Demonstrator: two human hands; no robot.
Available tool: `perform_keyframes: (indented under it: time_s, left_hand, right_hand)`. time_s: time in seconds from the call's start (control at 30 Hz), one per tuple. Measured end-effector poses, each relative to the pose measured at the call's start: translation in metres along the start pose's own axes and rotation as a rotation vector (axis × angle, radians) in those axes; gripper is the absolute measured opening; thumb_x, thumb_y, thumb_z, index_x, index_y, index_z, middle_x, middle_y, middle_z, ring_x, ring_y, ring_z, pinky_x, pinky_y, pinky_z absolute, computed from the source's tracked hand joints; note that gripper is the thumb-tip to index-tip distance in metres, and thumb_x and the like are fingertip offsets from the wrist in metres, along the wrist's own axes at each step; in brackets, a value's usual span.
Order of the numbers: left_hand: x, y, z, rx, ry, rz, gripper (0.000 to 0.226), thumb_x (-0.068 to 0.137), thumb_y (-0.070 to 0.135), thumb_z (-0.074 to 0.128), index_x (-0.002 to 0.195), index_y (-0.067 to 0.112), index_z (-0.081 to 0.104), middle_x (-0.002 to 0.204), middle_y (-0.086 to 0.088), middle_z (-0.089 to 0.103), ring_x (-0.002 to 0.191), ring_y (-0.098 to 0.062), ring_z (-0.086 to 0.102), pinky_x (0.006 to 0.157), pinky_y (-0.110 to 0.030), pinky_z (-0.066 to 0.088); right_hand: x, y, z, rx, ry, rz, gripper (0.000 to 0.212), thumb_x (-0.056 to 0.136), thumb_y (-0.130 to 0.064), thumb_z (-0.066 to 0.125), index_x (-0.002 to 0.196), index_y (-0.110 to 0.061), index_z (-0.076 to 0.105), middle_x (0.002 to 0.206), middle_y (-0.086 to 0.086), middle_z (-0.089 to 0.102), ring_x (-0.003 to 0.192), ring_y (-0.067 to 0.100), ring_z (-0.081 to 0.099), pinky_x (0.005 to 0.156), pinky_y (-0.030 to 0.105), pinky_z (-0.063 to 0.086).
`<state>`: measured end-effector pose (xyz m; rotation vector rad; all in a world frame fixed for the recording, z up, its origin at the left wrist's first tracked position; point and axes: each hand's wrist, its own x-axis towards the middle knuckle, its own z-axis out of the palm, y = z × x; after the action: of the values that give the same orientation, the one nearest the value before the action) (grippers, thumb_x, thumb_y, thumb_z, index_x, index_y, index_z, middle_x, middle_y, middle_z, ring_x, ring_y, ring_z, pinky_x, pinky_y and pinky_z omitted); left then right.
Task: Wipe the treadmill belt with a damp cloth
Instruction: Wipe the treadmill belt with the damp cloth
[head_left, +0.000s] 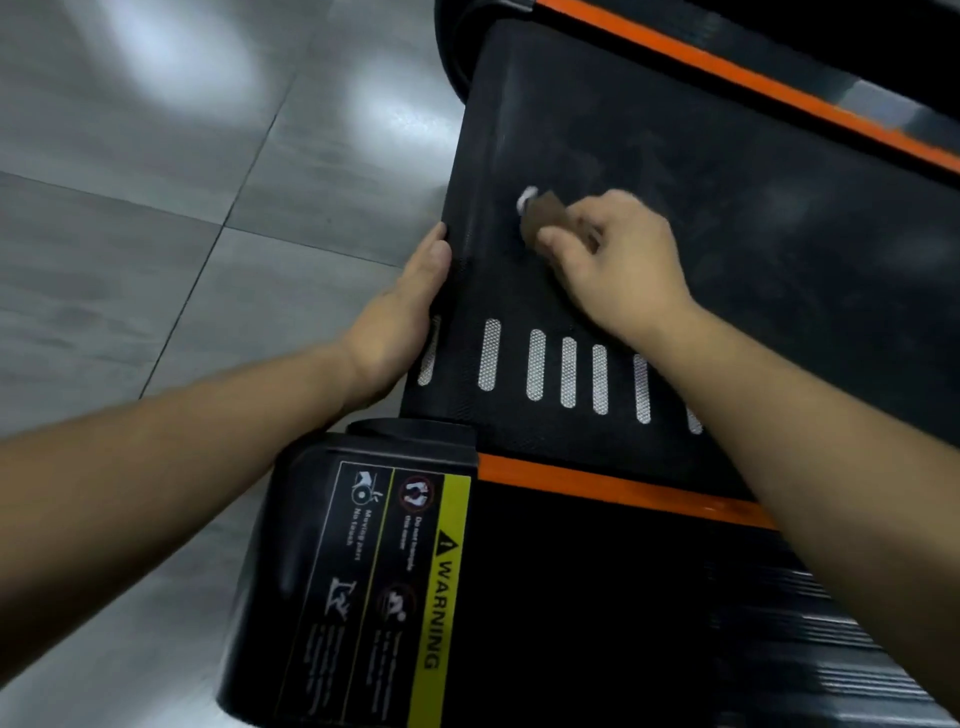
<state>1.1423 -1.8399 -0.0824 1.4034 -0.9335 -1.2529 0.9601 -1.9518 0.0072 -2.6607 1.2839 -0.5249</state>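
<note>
Head view, the only one. Your right hand (618, 260) is on the treadmill belt (727, 234), fingers curled and pinching a small brownish cloth (543, 215) with a white bit at its far end. The cloth is blurred, so I can't tell how it is folded. It sits on the belt near the end edge, beyond the white stripes (535, 371).

Your left hand (400, 317) lies flat along that end edge, fingers straight and together, beside the grey tiled floor (156, 208). The warning label (441, 587) and orange side strip (597, 483) are nearer you.

The cloth looks soft, limp and light. Damp, it will likely drag on the textured belt, so bunch it under the fingertips and press down. The belt may slide when pushed, so brace the edge.
</note>
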Motion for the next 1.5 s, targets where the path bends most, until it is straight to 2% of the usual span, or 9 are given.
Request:
perform_keyframes:
  time_s: [0.17, 0.33, 0.53, 0.67, 0.8, 0.97, 1.17, 1.3, 1.5]
  left_hand:
    - [-0.001, 0.002, 0.001, -0.095, 0.008, -0.024, 0.067, 0.1, 0.07, 0.035, 0.159, 0.038, 0.032, 0.161, 0.016, 0.037, 0.147, 0.0, 0.033, 0.127, -0.036, 0.017]
    - [-0.001, 0.002, 0.001, -0.064, 0.003, -0.032, 0.069, 0.095, 0.075, 0.043, 0.155, 0.043, 0.037, 0.157, 0.016, 0.044, 0.144, -0.003, 0.04, 0.126, -0.037, 0.022]
    - [-0.001, 0.006, 0.006, -0.066, -0.043, 0.004, 0.077, 0.098, 0.042, 0.06, 0.163, 0.03, 0.019, 0.156, 0.012, 0.044, 0.138, -0.006, 0.049, 0.12, -0.034, 0.035]
    - [-0.007, 0.025, 0.007, 0.025, -0.022, -0.043, 0.07, 0.1, 0.031, 0.06, 0.16, 0.032, 0.025, 0.152, 0.013, 0.049, 0.134, -0.007, 0.053, 0.115, -0.034, 0.042]
    - [-0.018, 0.047, 0.007, -0.082, 0.074, -0.242, 0.038, 0.107, 0.044, 0.043, 0.144, 0.042, 0.05, 0.127, 0.011, 0.066, 0.109, -0.012, 0.062, 0.08, -0.03, 0.052]
    - [-0.027, 0.06, 0.006, -0.309, 0.156, -0.369, 0.049, 0.107, 0.055, 0.029, 0.133, 0.029, 0.061, 0.124, -0.003, 0.067, 0.103, -0.018, 0.064, 0.062, -0.028, 0.056]
    - [-0.043, 0.064, -0.015, -0.119, 0.285, -0.425, 0.042, 0.108, 0.047, 0.038, 0.119, 0.017, 0.064, 0.119, -0.007, 0.071, 0.111, -0.019, 0.068, 0.103, -0.044, 0.049]
    - [-0.066, 0.097, -0.027, 0.155, 0.244, -0.342, 0.032, 0.108, 0.034, 0.045, 0.116, 0.011, 0.066, 0.118, -0.013, 0.069, 0.107, -0.02, 0.066, 0.089, -0.025, 0.051]
    - [-0.077, 0.166, -0.05, 0.475, 0.121, -0.215, 0.025, 0.105, 0.036, 0.051, 0.114, 0.017, 0.066, 0.088, 0.008, 0.064, 0.081, -0.008, 0.06, 0.074, -0.03, 0.048]
  right_hand:
    - [-0.062, -0.018, -0.023, 0.225, -0.259, -0.305, 0.019, 0.088, -0.03, 0.07, 0.095, -0.013, 0.075, 0.083, 0.001, 0.058, 0.075, 0.015, 0.056, 0.067, 0.025, 0.044]
    - [0.004, -0.034, 0.01, 0.089, -0.027, -0.12, 0.024, 0.09, -0.04, 0.062, 0.097, -0.019, 0.074, 0.083, -0.001, 0.052, 0.081, 0.019, 0.056, 0.07, 0.031, 0.04]
    - [-0.09, -0.01, -0.039, 0.368, -0.447, -0.411, 0.018, 0.091, -0.03, 0.07, 0.106, -0.02, 0.074, 0.092, -0.003, 0.058, 0.084, 0.011, 0.058, 0.072, 0.02, 0.045]
    - [-0.108, 0.04, -0.054, 0.389, -0.385, -0.325, 0.018, 0.088, -0.033, 0.071, 0.103, -0.024, 0.075, 0.091, -0.008, 0.057, 0.084, 0.012, 0.059, 0.067, 0.019, 0.044]
    - [-0.111, 0.037, -0.05, 0.413, -0.333, -0.245, 0.019, 0.087, -0.032, 0.075, 0.102, -0.022, 0.076, 0.092, -0.006, 0.058, 0.086, 0.012, 0.061, 0.072, 0.035, 0.052]
    - [-0.058, -0.023, -0.013, 0.313, -0.327, -0.379, 0.024, 0.088, -0.036, 0.067, 0.1, -0.017, 0.074, 0.088, 0.001, 0.056, 0.082, 0.016, 0.052, 0.071, 0.031, 0.042]
    - [0.018, -0.024, 0.002, 0.211, -0.105, -0.006, 0.025, 0.091, -0.038, 0.062, 0.103, -0.019, 0.073, 0.087, -0.003, 0.049, 0.08, 0.013, 0.048, 0.067, 0.025, 0.032]
    - [0.031, -0.039, -0.022, 0.255, -0.207, 0.275, 0.023, 0.093, -0.038, 0.061, 0.105, -0.023, 0.073, 0.092, -0.005, 0.053, 0.076, 0.006, 0.049, 0.059, 0.007, 0.028]
    - [-0.003, -0.072, -0.092, 0.397, -0.319, 0.407, 0.019, 0.096, -0.036, 0.061, 0.104, -0.024, 0.073, 0.091, -0.003, 0.056, 0.078, -0.002, 0.053, 0.063, 0.006, 0.036]
